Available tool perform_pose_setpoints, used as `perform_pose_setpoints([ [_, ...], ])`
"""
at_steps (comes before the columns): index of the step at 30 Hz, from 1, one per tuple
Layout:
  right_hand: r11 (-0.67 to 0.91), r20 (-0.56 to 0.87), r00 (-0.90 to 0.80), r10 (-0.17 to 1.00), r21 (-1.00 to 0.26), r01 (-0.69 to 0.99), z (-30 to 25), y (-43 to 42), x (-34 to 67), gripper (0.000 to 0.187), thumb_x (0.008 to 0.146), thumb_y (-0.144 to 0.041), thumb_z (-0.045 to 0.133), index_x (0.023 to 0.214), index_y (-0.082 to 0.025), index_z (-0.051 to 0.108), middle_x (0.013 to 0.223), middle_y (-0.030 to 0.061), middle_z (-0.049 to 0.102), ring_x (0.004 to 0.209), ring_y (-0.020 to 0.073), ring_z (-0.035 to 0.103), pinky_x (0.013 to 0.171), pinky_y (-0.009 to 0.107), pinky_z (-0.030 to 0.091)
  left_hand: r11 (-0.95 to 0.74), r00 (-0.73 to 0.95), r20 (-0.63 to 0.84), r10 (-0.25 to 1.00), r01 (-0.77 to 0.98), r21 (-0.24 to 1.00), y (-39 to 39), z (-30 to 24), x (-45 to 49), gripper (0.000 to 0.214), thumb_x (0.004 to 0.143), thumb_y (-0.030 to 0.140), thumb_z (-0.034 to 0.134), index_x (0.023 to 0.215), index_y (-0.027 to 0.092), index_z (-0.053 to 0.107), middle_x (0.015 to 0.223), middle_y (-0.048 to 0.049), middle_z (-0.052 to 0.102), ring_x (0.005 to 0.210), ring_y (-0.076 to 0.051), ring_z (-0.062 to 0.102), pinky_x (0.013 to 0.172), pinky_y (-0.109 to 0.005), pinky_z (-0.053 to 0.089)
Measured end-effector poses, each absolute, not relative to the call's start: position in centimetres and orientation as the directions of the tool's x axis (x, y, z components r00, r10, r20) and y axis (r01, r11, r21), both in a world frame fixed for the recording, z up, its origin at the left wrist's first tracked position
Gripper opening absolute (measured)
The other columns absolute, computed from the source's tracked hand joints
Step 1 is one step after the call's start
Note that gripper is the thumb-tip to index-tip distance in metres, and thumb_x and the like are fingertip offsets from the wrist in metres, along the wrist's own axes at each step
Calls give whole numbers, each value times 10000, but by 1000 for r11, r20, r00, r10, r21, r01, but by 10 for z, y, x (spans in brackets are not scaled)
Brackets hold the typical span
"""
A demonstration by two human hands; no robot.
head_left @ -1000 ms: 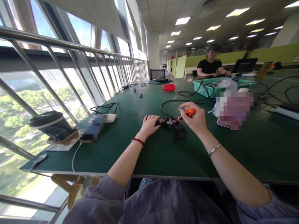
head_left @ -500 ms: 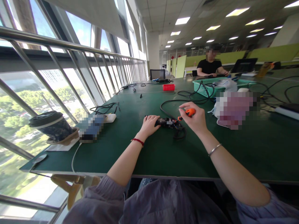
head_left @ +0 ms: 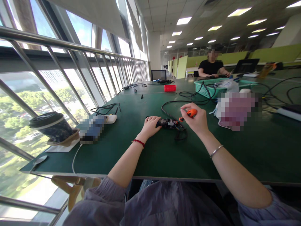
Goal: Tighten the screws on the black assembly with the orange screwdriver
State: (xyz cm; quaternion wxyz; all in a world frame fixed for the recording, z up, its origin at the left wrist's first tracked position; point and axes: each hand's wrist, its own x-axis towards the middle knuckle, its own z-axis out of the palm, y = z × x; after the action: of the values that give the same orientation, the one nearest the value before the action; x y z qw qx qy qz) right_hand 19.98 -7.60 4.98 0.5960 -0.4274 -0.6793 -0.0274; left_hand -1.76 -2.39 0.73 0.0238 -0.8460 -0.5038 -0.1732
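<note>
On the green table [head_left: 145, 160] lies a black, stick-shaped corded device [head_left: 168, 123], its inner parts showing at the right end. My left hand [head_left: 151, 125] wraps over its left end and holds it against the tabletop. An orange-handled screwdriver [head_left: 191, 113] is in my right hand [head_left: 196, 118], gripped between thumb and fingers. Its tip points down and left at the exposed end of the device; whether it sits in a screw is too small to tell. A black cable [head_left: 164, 108] curves away behind the device, and dark wires [head_left: 181, 135] hang loose in front of it.
Left are a lidded cup [head_left: 53, 128], a blurred phone-like item [head_left: 94, 128] and a white charger [head_left: 111, 119]. Farther back stand a red box [head_left: 169, 88] and a green basket [head_left: 199, 89]. A blurred pink pouch [head_left: 237, 110] lies right. Another person [head_left: 211, 66] sits across the table.
</note>
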Motion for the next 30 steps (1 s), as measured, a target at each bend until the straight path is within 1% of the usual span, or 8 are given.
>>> perform_pose_setpoints([
  [3,646,846,95,524,-468,603,49,-76,199,191,775,-335,620,924,-216,613,655,-17,601,556,139,556,569,266,433,-489,431,314,846,861,137,-24,8,-18,480,872,287,577,1337,202,493,1367,-80,533,1294,-264,424,1138,-451,267],
  [7,706,873,78,481,-438,556,49,-75,198,305,765,-298,626,1049,-215,552,780,5,631,679,164,610,661,290,481,-494,432,318,844,857,145,-24,7,-18,480,869,284,575,1337,216,491,1365,-79,535,1299,-264,421,1135,-453,272],
  [12,644,837,141,528,-504,576,50,-76,198,188,772,-352,633,884,-229,545,624,-42,542,504,123,510,523,256,416,-495,433,318,843,856,147,-24,7,-18,476,870,286,571,1334,224,490,1366,-79,533,1300,-265,419,1131,-460,274],
  [15,620,806,141,576,-542,567,50,-76,199,183,792,-399,615,794,-226,556,569,-48,516,439,107,471,483,252,381,-494,432,317,844,857,149,-23,7,-18,482,867,282,572,1337,221,488,1365,-81,532,1302,-268,416,1128,-464,277],
  [18,638,818,119,563,-522,567,49,-76,199,186,804,-400,602,859,-224,579,590,-46,535,467,116,504,521,261,410,-494,432,317,844,857,148,-24,7,-18,484,867,281,572,1339,213,488,1365,-84,533,1300,-271,417,1126,-466,282],
  [24,705,868,96,487,-456,543,47,-73,199,239,797,-319,585,1016,-230,548,766,0,633,675,160,610,638,286,485,-495,431,320,843,856,150,-25,8,-18,472,868,279,568,1331,221,497,1361,-81,539,1296,-266,423,1125,-467,287],
  [27,693,862,119,493,-471,546,47,-74,199,238,788,-348,608,988,-230,554,721,-11,617,620,149,590,599,273,474,-493,430,321,844,857,149,-25,7,-18,470,869,283,566,1331,229,496,1360,-77,539,1300,-264,421,1128,-464,281],
  [30,662,842,133,522,-499,559,49,-76,198,188,784,-388,622,872,-229,576,635,-26,572,510,122,516,504,250,412,-493,430,321,844,858,146,-24,7,-18,472,871,283,568,1333,221,495,1360,-77,539,1297,-263,423,1130,-461,278],
])
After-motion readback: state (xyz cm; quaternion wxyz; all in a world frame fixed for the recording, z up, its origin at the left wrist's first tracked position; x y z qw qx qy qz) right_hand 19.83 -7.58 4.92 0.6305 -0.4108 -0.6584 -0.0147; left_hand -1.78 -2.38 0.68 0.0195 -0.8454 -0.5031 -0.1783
